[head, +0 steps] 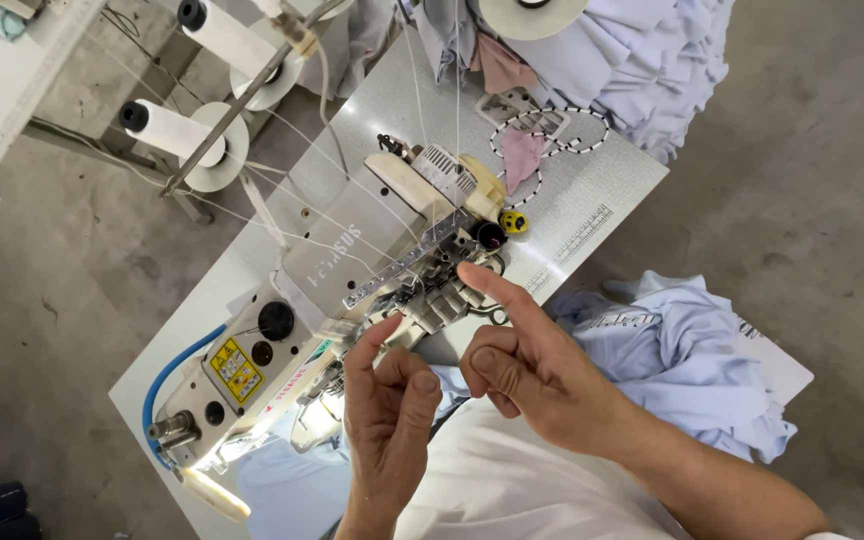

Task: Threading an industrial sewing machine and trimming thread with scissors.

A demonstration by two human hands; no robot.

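A grey-white overlock sewing machine (352, 270) stands on a white table (592, 190). Thin white threads (322, 160) run down to it from white thread cones (177, 135). My left hand (387, 420) is raised just in front of the machine, index finger and thumb lifted and the other fingers curled. My right hand (527, 365) is beside it. Its index finger points at the machine's needle area (452, 290), and its other fingers are folded under the thumb. Whether either hand pinches a thread is too fine to see.
Pale blue fabric is piled at the table's far end (642, 50) and lies at my right side (692, 360). A pink cloth piece with dotted trim (527, 150) rests on the table. A blue hose (167, 375) curves off the machine's end. The floor is bare concrete (812, 150).
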